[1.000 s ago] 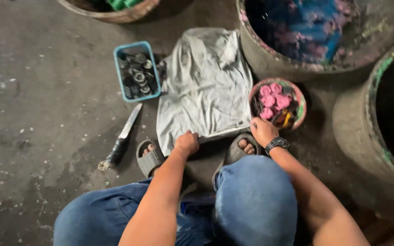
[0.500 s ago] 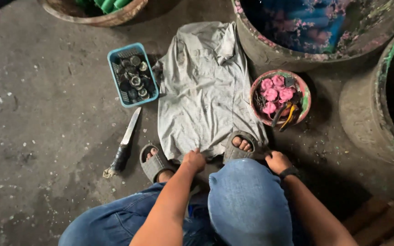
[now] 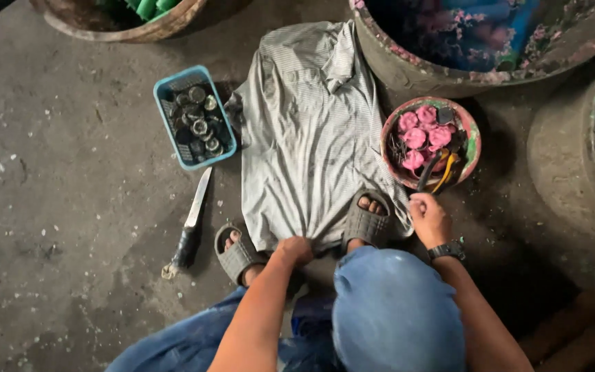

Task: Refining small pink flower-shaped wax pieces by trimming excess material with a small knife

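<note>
Knife (image 3: 191, 224) on concrete floor (image 3: 56, 179), beside blue basket (image 3: 194, 117) of small dark caps. Striped grey shirt (image 3: 311, 138), spread flat, hem pinned under sandals; left hand (image 3: 293, 249) and right hand (image 3: 428, 217) each clenched on hem. Bowl (image 3: 468, 131) of pink pieces near right hand.

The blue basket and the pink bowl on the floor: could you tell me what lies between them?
In the head view, the striped grey shirt lies spread flat on the concrete between the blue basket and the pink bowl, reaching from one to the other.

Grey striped shirt (image 3: 311, 145) spread flat on floor, hem gripped.
</note>
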